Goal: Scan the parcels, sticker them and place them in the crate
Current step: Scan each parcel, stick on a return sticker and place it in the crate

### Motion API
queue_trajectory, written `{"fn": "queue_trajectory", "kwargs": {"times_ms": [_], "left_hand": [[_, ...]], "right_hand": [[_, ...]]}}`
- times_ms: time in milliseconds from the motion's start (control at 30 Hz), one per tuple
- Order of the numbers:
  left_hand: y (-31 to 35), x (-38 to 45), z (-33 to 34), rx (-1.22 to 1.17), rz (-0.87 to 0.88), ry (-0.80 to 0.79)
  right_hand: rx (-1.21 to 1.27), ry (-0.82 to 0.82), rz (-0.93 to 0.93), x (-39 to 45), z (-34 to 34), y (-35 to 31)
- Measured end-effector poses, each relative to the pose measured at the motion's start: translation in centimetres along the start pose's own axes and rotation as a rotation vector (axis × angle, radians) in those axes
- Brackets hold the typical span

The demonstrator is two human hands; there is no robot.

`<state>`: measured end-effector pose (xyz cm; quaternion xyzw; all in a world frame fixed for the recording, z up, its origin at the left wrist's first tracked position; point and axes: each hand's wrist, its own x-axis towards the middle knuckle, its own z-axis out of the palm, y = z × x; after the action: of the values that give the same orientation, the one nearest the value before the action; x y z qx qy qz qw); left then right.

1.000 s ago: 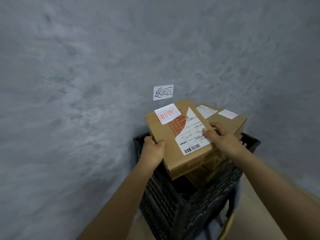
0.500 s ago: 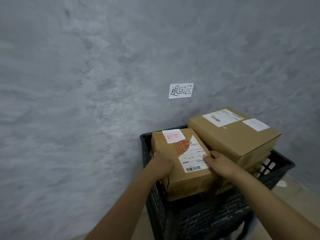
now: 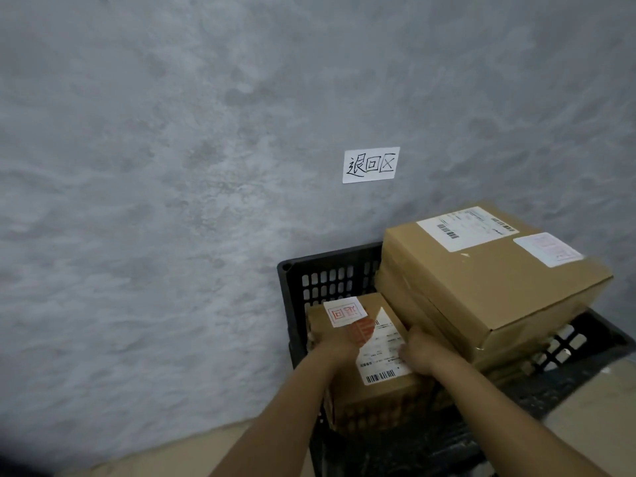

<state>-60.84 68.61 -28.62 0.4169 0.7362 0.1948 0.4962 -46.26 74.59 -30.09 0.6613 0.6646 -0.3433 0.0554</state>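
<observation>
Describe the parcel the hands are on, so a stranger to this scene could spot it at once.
Find the black crate against the grey wall, below the handwritten paper sign. In its left part sits the small parcel, with the left hand and right hand on it. Unlike the larger box stacked higher beside it, it carries a red-stamped white sticker.

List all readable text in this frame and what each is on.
"退回区": handwritten on the white paper sign on the wall.
"退回": red stamp on the white sticker on the small parcel, seen upside down.
Shipping label on the small parcel: barcode visible, print too small.
Shipping label and sticker on the large parcel: blurred, unreadable.
</observation>
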Motion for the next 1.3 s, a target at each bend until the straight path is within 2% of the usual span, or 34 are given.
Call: {"fn": "queue_trajectory", "kwargs": {"times_ms": [133,300,400,500,600,667,767,900,1033,1133,1300], "left_hand": [[-0.6,1.7,0.4,0.118,-0.083,0.021],[-1.2,2.6,1.0,0.26,-0.072,-0.007],[-1.8,4.0,1.5,0.3,-0.036,-0.008],[-2.1,4.4,1.7,0.35,-0.094,-0.03],[-2.1,4.5,1.7,0.287,-0.116,0.044],[-1.9,4.4,1.4,0.25,-0.069,0.067],[-1.5,3.9,0.9,0.316,0.051,0.021],[-0.5,2.7,-0.5,0.573,0.2,0.062],[0.5,-0.1,-1.7,0.854,0.355,0.17],[1.3,-2.6,-2.5,1.036,0.494,0.261],[3.5,-8.1,-3.0,1.165,0.793,0.383]], "right_hand": [[0.015,-0.021,0.047,1.5,1.0,-0.9],[-0.079,-0.092,0.066,2.2,3.0,0.0],[-0.083,-0.126,0.001,2.4,3.2,0.3],[-0.059,-0.15,-0.064,2.2,3.1,0.1],[-0.016,-0.157,-0.121,2.1,2.9,0.2],[0.04,-0.142,-0.16,2.0,2.7,0.4],[0.095,-0.114,-0.224,1.4,2.0,0.3],[0.09,-0.009,-0.305,-0.4,0.9,-0.1],[-0.046,0.163,-0.367,-3.5,-0.1,-0.5],[-0.132,0.307,-0.341,-6.8,-0.8,-0.7],[-0.184,0.627,-0.279,-13.7,-1.7,0.2]]}}
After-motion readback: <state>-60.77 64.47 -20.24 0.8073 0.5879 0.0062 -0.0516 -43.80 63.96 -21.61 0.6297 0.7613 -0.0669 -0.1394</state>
